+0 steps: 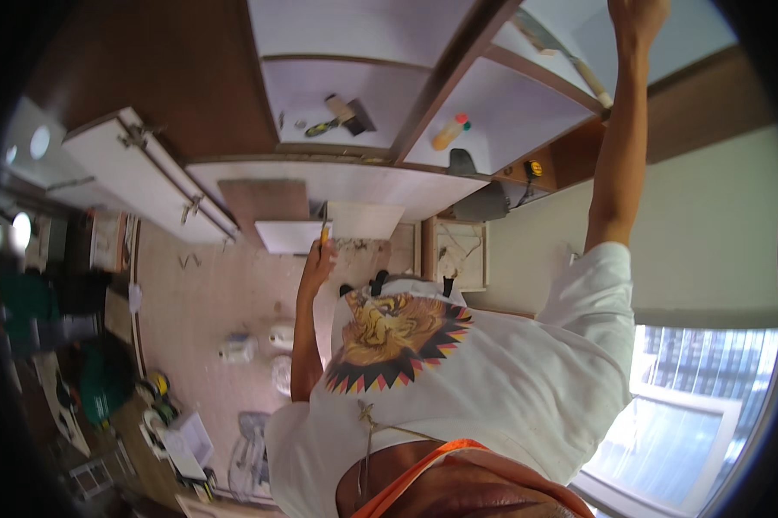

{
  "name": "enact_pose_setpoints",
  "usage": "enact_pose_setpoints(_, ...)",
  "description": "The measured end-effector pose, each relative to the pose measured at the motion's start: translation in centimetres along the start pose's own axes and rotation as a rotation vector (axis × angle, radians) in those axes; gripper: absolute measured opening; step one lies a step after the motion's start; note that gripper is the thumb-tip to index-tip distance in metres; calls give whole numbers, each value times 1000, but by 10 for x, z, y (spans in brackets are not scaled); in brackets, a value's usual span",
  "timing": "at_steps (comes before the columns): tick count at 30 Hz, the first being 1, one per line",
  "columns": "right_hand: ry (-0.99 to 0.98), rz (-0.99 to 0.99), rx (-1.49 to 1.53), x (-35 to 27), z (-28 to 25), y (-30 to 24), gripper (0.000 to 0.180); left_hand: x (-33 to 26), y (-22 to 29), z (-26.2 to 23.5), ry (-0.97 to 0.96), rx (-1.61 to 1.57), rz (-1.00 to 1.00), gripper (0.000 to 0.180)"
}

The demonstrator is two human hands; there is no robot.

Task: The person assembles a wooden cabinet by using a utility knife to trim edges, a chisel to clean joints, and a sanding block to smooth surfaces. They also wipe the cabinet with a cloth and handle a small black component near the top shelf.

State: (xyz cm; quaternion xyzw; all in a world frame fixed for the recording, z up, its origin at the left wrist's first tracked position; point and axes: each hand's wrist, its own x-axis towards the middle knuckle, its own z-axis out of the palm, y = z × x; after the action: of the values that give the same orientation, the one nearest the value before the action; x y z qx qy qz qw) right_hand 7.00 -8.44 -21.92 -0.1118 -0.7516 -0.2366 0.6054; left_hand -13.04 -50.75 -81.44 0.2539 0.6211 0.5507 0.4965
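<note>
Shows, from above, work at an open cabinet (455, 79) at a part-finished stage, as far as can be judged. Grasps in the left hand (319, 261), with fingers closed around the handle, a slim yellow-handled hand tool (324, 234), held near loose boards below the compartments (341, 82); does not reveal any contact of tip with board. Reaches with the right hand (641, 19) to the upper right compartments, cut off by the top edge; cannot tell there between a grasp and an open palm.

Includes, as apparently done, brown-edged dividers (425, 121) and shelves (346, 61) standing in place. Includes, as apparently left, a white door-like panel (151, 177) with metal hinges (132, 135), standing aslant and not closed over the compartments, plus a brown board (264, 198), a white board (287, 237) and a pale board (367, 222), seemingly unfitted. Contains also, suggesting work under way, a green-handled scraper (323, 127), a bottle (447, 135) with red and green parts, and a yellow-and-black tape measure (534, 168). Permits no firmer count of remaining steps
</note>
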Motion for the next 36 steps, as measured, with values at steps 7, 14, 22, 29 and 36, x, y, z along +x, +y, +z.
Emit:
enact_pose_setpoints(7, -99, 633, 253, -296, -36, -145, 14, 22, 77, 35, 98, 33, 210, 34)
enact_pose_setpoints(14, -280, 912, 319, -356, -58, -151, 21, 114, 274, 21, 247, 582, 738, 42)
enact_pose_setpoints(22, -502, 390, -111, -183, -44, 43, 34, 226, 399, 21, 517, 1164, 873, 44)
enact_pose_setpoints(29, -1054, 573, -279, -191, 6, 117, 31, 286, 393, 26, 706, 1277, 808, 41)
enact_pose_setpoints(36, -680, 484, -398, -172, -49, 75, 23, 285, 392, 24, 683, 1101, 935, 40)
